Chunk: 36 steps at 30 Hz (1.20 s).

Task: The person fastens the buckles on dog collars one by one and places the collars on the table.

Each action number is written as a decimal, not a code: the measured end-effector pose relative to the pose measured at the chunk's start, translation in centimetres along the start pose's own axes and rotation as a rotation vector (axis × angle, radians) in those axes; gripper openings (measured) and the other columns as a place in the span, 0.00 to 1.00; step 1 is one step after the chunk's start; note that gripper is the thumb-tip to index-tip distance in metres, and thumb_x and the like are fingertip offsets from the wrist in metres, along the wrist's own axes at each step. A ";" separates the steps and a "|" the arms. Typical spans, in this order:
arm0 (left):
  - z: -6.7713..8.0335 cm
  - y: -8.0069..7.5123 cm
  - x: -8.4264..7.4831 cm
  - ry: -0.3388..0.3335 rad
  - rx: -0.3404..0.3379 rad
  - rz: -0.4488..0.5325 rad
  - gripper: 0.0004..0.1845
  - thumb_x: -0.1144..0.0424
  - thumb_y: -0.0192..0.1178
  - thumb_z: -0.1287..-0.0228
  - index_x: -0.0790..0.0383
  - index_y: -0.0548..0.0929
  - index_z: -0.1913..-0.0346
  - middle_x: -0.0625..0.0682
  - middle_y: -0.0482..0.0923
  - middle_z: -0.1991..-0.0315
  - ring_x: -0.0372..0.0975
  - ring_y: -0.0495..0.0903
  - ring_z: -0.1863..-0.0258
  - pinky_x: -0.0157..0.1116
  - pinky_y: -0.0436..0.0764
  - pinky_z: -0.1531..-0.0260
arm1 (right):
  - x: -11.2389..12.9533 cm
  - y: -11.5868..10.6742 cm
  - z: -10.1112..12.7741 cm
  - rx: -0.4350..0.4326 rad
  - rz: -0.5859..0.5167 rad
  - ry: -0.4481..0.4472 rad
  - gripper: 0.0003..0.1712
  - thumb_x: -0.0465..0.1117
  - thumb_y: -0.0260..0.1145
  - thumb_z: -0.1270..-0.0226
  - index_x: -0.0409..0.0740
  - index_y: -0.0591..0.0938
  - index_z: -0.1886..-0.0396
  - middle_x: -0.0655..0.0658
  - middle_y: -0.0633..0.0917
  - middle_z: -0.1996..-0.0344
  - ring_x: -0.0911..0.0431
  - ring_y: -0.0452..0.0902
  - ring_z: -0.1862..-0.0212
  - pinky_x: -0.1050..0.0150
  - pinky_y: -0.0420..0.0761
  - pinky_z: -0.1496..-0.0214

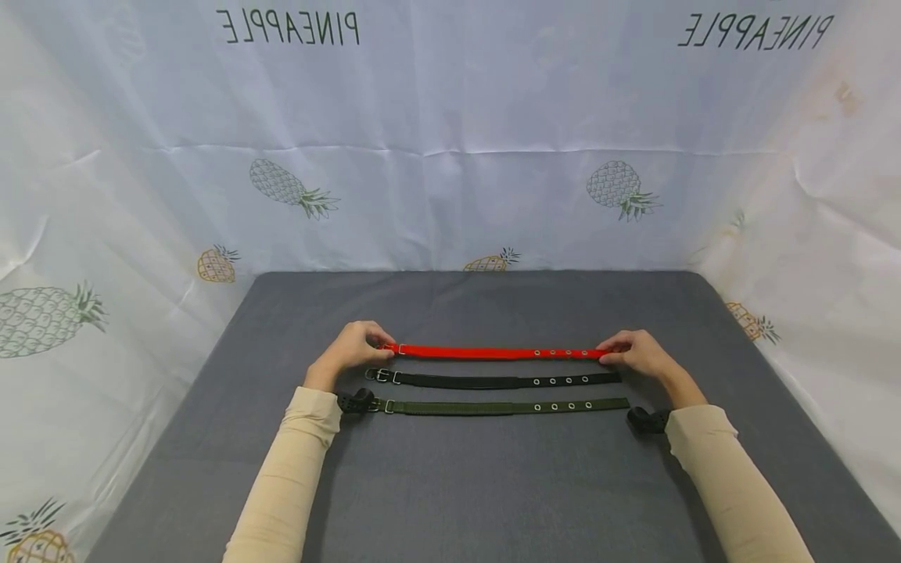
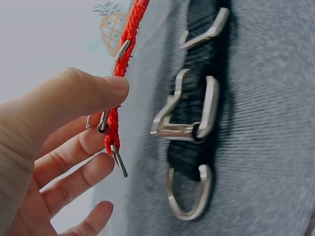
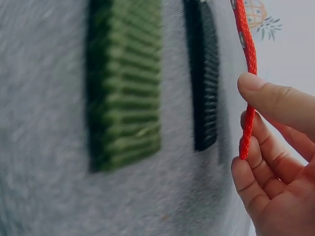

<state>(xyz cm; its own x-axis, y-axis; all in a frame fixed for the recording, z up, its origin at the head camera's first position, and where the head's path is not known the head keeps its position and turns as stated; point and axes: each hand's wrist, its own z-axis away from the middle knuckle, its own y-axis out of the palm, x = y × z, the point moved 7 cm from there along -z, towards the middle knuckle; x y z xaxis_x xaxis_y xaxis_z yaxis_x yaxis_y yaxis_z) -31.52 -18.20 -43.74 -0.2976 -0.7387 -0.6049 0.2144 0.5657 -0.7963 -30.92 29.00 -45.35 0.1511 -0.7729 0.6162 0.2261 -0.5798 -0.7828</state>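
Both hands pinch the red strap (image 1: 493, 353) by its ends, left hand (image 1: 349, 349) at the buckle, right hand (image 1: 636, 353) at the eyelet tip, long axis stretched left-to-right, farthest from the body, beyond the black strap (image 1: 493, 381) and green strap (image 1: 503, 407).

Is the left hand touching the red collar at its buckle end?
Touching. The left wrist view shows the left hand pinching the red collar between thumb and fingers near its buckle.

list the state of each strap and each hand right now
Red strap: unbuckled, stretched straight, held at both ends.
Black strap: unbuckled, lying flat, untouched.
Green strap: unbuckled, lying flat, untouched.
Left hand: pinches the red strap's buckle end.
Right hand: pinches its tip.
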 end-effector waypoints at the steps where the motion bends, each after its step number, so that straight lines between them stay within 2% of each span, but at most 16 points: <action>1: 0.1 -0.2 -0.1 0.005 -0.007 0.001 0.08 0.65 0.69 0.43 0.62 0.89 0.60 0.57 0.84 0.60 0.44 0.78 0.62 0.37 0.76 0.62 | 0.1 -0.1 0.0 -0.006 0.005 -0.001 0.15 0.39 0.71 0.41 0.34 0.86 0.57 0.37 0.84 0.63 0.62 0.69 0.68 0.68 0.72 0.68; 9: 0.3 -1.2 -0.5 0.000 -0.035 -0.008 0.09 0.63 0.68 0.42 0.62 0.88 0.59 0.58 0.86 0.59 0.42 0.76 0.65 0.32 0.72 0.67 | 1.4 -1.2 0.4 -0.025 -0.015 0.011 0.16 0.40 0.70 0.39 0.34 0.85 0.55 0.34 0.84 0.59 0.61 0.75 0.64 0.65 0.75 0.62; 13: 0.6 -1.7 -0.6 -0.015 -0.047 0.019 0.11 0.63 0.67 0.41 0.63 0.87 0.56 0.59 0.85 0.60 0.44 0.75 0.64 0.33 0.71 0.67 | 1.8 -1.7 0.7 -0.026 -0.034 0.034 0.17 0.40 0.68 0.37 0.34 0.84 0.53 0.33 0.85 0.56 0.57 0.77 0.61 0.64 0.75 0.59; 16: 0.8 -2.1 -0.6 -0.021 -0.058 0.024 0.11 0.62 0.66 0.39 0.62 0.87 0.55 0.58 0.85 0.60 0.45 0.76 0.61 0.38 0.73 0.61 | 2.2 -1.9 0.8 -0.029 -0.033 0.026 0.16 0.39 0.68 0.37 0.34 0.83 0.52 0.33 0.85 0.55 0.56 0.77 0.60 0.64 0.76 0.58; 21: 1.3 -2.6 -0.8 -0.019 -0.074 0.045 0.12 0.62 0.64 0.37 0.63 0.86 0.53 0.59 0.86 0.58 0.49 0.79 0.54 0.51 0.76 0.47 | 2.7 -2.2 1.1 -0.036 -0.051 -0.003 0.17 0.39 0.66 0.35 0.33 0.83 0.51 0.31 0.85 0.55 0.56 0.79 0.60 0.63 0.78 0.58; 24: 1.5 -2.9 -0.8 -0.016 -0.089 0.063 0.13 0.62 0.63 0.36 0.63 0.85 0.51 0.60 0.85 0.56 0.50 0.80 0.53 0.52 0.77 0.45 | 3.2 -2.5 1.3 -0.052 -0.060 -0.027 0.18 0.39 0.65 0.34 0.32 0.83 0.50 0.31 0.85 0.55 0.55 0.80 0.61 0.63 0.79 0.59; 29: 2.0 -3.4 -1.0 -0.018 -0.124 0.092 0.13 0.63 0.61 0.34 0.63 0.85 0.50 0.60 0.86 0.56 0.48 0.81 0.58 0.45 0.81 0.54 | 4.4 -3.2 1.6 -0.099 -0.069 -0.077 0.17 0.40 0.64 0.32 0.30 0.83 0.51 0.28 0.86 0.59 0.61 0.81 0.66 0.65 0.80 0.64; 32: 2.3 -3.8 -1.2 -0.028 -0.155 0.127 0.13 0.62 0.61 0.33 0.62 0.84 0.50 0.61 0.86 0.57 0.44 0.81 0.61 0.39 0.81 0.60 | 5.0 -3.4 1.8 -0.129 -0.077 -0.099 0.17 0.40 0.64 0.32 0.29 0.83 0.53 0.28 0.86 0.62 0.65 0.78 0.70 0.66 0.79 0.67; 36: 2.7 -4.1 -1.6 -0.016 -0.199 0.146 0.13 0.60 0.58 0.31 0.62 0.84 0.50 0.63 0.85 0.57 0.41 0.77 0.65 0.33 0.75 0.66 | 5.4 -3.5 2.0 -0.191 -0.068 -0.105 0.16 0.40 0.64 0.33 0.30 0.84 0.55 0.37 0.85 0.72 0.63 0.73 0.76 0.69 0.72 0.74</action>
<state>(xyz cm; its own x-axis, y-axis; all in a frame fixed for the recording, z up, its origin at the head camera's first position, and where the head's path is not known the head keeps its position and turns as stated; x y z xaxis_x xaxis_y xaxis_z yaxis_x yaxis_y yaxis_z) -29.43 -20.35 -39.56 -0.2614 -0.6484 -0.7150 0.0664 0.7270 -0.6835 -29.02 27.38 -39.11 0.2432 -0.7054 0.6658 0.0539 -0.6755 -0.7354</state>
